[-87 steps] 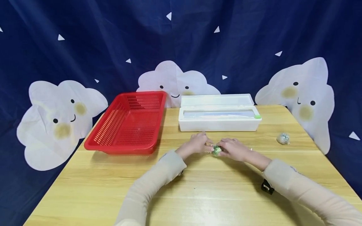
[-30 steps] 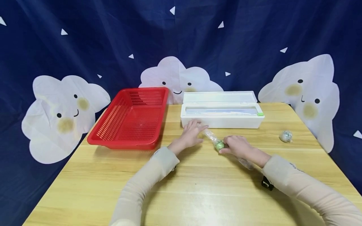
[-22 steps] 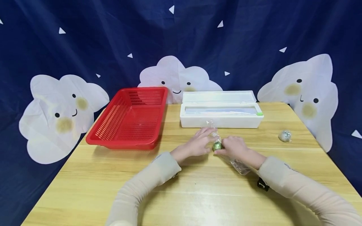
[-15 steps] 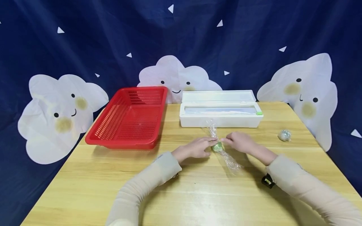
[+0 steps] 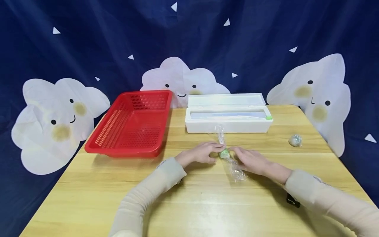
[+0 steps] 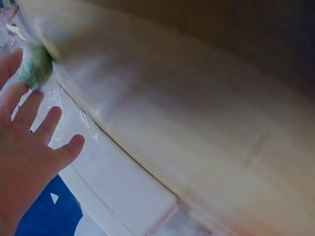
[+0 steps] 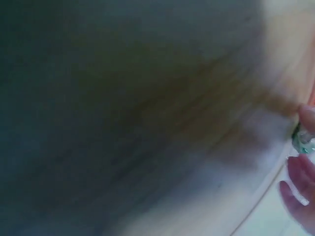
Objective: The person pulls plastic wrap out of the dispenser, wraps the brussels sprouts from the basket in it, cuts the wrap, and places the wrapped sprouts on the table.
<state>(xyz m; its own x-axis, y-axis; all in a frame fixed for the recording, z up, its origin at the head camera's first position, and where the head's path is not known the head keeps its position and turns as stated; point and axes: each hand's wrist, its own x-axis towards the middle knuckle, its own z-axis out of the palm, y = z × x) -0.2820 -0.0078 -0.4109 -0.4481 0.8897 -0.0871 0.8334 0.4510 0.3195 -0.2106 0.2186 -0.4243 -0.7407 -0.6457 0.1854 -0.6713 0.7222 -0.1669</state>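
A small green ball (image 5: pixel 224 153) lies on the table, wrapped in clear plastic film (image 5: pixel 237 172) whose two loose tails stretch toward the white box and toward the near side. My left hand (image 5: pixel 204 152) has its fingertips at the ball's left and upper side. In the left wrist view its fingers are spread, with the green ball (image 6: pixel 37 66) at their tips. To the right of the ball, my right hand (image 5: pixel 253 160) lies close by with its fingers relaxed, overlapping the near film tail. In the right wrist view only its fingertips (image 7: pixel 295 167) show, beside the wrapped ball (image 7: pixel 303 140).
Behind the hands stands a long white box (image 5: pixel 229 126), lid raised, with a green piece (image 5: pixel 268 117) at its right end. A red plastic basket (image 5: pixel 142 131) sits at the left. Another film-wrapped ball (image 5: pixel 295 140) rests near the table's right edge (image 5: pixel 334 156).
The ball has been turned, so the film tails now run lengthwise. My left hand has returned from the far tail to the ball. My right hand has loosened its hold and drawn slightly back.
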